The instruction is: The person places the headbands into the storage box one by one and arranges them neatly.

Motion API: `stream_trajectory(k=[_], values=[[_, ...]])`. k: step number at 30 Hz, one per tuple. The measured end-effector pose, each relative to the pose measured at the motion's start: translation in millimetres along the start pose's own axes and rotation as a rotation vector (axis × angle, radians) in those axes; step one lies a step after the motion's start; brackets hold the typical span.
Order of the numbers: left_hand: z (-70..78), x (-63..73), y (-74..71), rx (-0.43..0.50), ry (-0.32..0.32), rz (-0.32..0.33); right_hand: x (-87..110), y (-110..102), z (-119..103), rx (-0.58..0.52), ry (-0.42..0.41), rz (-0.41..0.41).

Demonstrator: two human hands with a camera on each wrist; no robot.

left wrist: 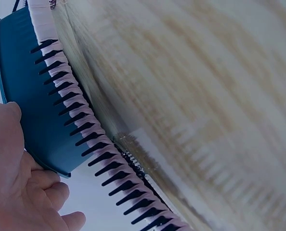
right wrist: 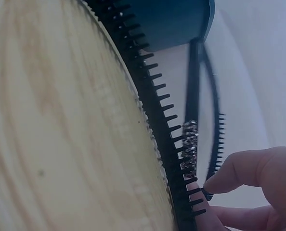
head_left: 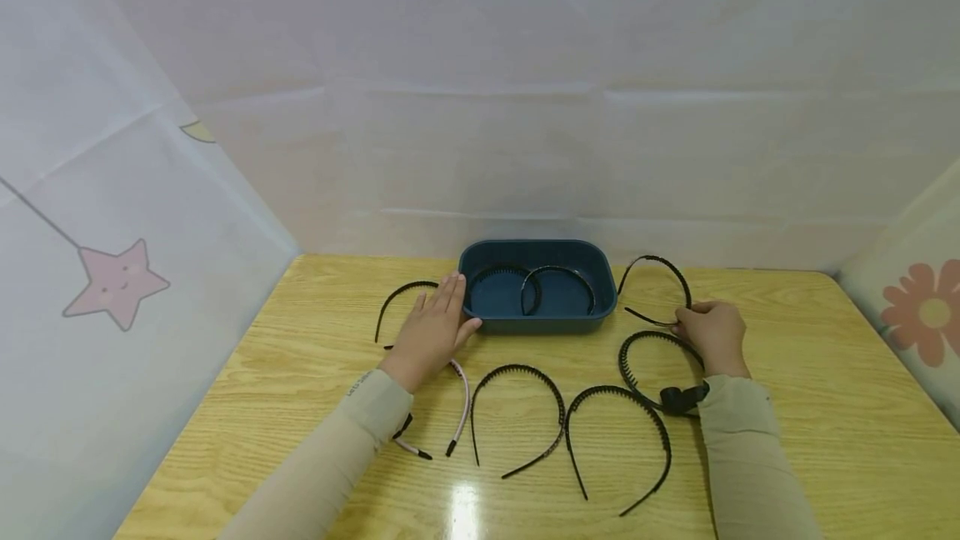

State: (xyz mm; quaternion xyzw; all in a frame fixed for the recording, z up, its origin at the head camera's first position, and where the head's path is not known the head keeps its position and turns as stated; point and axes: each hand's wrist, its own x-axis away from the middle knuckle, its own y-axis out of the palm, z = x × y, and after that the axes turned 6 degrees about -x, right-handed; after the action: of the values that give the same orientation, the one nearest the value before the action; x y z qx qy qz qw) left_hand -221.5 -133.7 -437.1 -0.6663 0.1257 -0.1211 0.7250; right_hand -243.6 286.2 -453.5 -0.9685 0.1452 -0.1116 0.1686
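Observation:
My right hand [head_left: 712, 332] pinches a thin black headband [head_left: 686, 283] by its lower right side, just right of the blue bin [head_left: 540, 327]. In the right wrist view, thumb and finger meet on this toothed headband [right wrist: 215, 163]. My left hand [head_left: 431, 336] rests against the bin's left end with fingers mostly straight. Two black headbands lie inside the bin, a toothed one [head_left: 504, 267] overlapping a smoother one [head_left: 573, 271]. Partly hidden by my left hand and sleeve are a black headband [head_left: 390, 298] and a pink headband [head_left: 464, 394], whose black teeth show in the left wrist view.
Two black toothed headbands, one [head_left: 517, 367] in front of the bin and another [head_left: 618, 390] to its right, lie on the wooden table [head_left: 847, 407]. Below my right hand is a black headband with a dark bow [head_left: 678, 398]. A pale sheet [head_left: 480, 148] hangs behind.

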Motion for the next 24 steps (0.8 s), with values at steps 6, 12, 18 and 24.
stream_trajectory(k=[6, 12, 18, 24], values=[[-0.5, -0.1, 0.3, -0.01, 0.001, -0.006, 1.5, 0.9, 1.1, -0.065, 0.024, 0.012], [-0.5, -0.7, 0.4, -0.014, 0.009, 0.0, 1.3, 1.8, 2.1, -0.044, 0.006, 0.012], [-0.7, -0.9, 0.2, -0.024, 0.008, 0.001, -2.1, 0.3, 0.4, -0.014, 0.026, -0.025], [-0.6, -0.6, 1.2, -0.031, 0.005, -0.001, -1.6, 3.0, -3.3, 0.077, -0.035, -0.075]])
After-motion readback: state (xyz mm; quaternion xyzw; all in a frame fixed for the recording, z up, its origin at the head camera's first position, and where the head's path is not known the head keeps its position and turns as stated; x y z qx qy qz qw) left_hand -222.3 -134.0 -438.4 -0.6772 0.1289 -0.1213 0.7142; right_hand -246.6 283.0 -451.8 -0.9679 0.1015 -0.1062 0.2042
